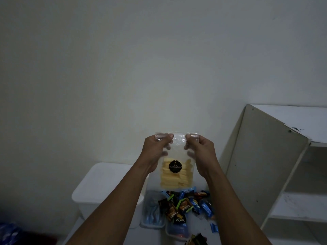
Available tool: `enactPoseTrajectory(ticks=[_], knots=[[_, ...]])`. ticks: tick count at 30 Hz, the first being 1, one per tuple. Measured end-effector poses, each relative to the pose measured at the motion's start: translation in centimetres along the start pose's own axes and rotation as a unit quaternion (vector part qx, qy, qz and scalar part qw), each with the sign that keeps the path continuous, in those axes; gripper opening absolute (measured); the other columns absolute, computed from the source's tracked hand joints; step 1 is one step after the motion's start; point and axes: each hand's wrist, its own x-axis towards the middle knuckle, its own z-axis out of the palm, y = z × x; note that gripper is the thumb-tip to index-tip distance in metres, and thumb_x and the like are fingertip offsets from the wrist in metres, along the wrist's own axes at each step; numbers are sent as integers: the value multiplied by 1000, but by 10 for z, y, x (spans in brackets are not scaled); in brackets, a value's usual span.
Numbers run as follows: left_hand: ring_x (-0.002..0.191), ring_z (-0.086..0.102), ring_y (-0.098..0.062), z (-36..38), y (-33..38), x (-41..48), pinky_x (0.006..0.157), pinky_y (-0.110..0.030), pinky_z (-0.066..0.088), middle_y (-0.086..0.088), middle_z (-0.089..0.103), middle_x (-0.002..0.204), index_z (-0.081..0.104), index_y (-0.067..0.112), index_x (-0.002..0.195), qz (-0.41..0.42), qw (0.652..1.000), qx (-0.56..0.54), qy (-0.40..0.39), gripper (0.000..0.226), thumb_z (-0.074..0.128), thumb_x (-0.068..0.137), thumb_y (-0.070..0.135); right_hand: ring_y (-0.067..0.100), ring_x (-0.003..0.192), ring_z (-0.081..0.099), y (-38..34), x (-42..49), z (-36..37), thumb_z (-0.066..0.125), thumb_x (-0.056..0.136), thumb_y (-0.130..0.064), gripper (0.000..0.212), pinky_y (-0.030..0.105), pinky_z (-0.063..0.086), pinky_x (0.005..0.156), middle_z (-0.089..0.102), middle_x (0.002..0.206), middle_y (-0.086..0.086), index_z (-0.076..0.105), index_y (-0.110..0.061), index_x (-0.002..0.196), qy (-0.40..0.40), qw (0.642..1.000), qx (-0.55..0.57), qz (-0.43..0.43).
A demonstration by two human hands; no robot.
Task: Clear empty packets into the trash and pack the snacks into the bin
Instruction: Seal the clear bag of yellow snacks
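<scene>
I hold up a clear zip pouch [175,174] of yellow potato sticks with a round black label, upright in front of the wall. My left hand [155,149] pinches its top left corner and my right hand [201,149] pinches its top right corner. Below the pouch lies a heap of small snack packets [185,206] in blue, black and green wrappers on the table. A white lidded bin [99,188] stands to the left, partly behind my left forearm.
Two clear plastic containers [152,213] sit under and beside the snack heap. A white shelf unit [276,170] stands at the right against the wall. Something blue [8,232] shows at the bottom left corner.
</scene>
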Motion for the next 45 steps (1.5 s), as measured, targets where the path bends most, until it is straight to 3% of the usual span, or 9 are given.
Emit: enactPoseTrajectory(ticks=[8,12,17,23,29,33,37,42,45], knots=[[61,57,-12,3,2,1,59,-30,47,0,67,72,69,12,90,9,999,-10,29,12,75,86,21,12,68,63,0,0,12,61,96,-16,16,35,51,76,63,67,2,68,-13,82,79,995,57,-33],[65,58,-14,1,8,1,62,-31,48,-2,69,74,72,13,86,3,1000,2,18,15,81,80,22,11,71,65,0,-1,14,63,96,-24,17,33,53,74,66,73,2,70,-9,90,42,998,39,-37],[65,57,-14,0,9,-2,65,-31,41,-1,70,75,72,19,76,24,999,35,-29,9,77,84,22,14,73,65,-3,-1,13,73,88,-22,11,38,50,75,70,77,5,74,-12,87,-24,1000,-6,-11],[67,59,-14,0,7,-4,64,-31,42,-2,71,77,73,19,80,32,999,32,-23,8,78,83,25,14,75,60,-3,-1,20,73,88,-21,14,36,46,76,66,69,3,73,-9,81,2,1000,1,-16],[63,59,-11,-1,7,-2,65,-29,44,2,69,72,71,17,85,34,999,8,-6,4,73,87,15,13,70,60,-2,-2,17,76,85,-23,13,36,46,73,66,69,1,74,-10,81,-5,1000,4,0],[63,60,-10,1,8,-1,66,-28,43,2,70,73,71,18,86,43,998,33,-18,3,72,88,17,8,65,56,-3,0,19,75,85,-18,12,28,43,65,61,64,-3,73,-12,75,-3,1000,-3,-9],[67,64,-13,2,8,-3,69,-32,47,0,72,77,73,13,88,32,999,1,-11,10,76,85,22,1,58,59,-2,1,18,73,86,-11,5,14,46,54,64,64,-5,75,-6,85,33,999,30,-24],[69,64,-14,2,11,-3,68,-30,45,3,66,79,66,17,82,38,998,-46,12,13,65,93,23,5,64,61,-4,3,17,76,85,-18,9,29,47,67,65,68,-3,76,-9,86,40,998,38,-14],[64,60,-13,6,12,-3,66,-31,42,2,63,80,63,17,82,50,997,-45,32,16,58,98,19,7,66,60,-5,2,21,77,84,-18,9,31,46,69,65,69,-2,77,-10,86,32,999,35,-13]])
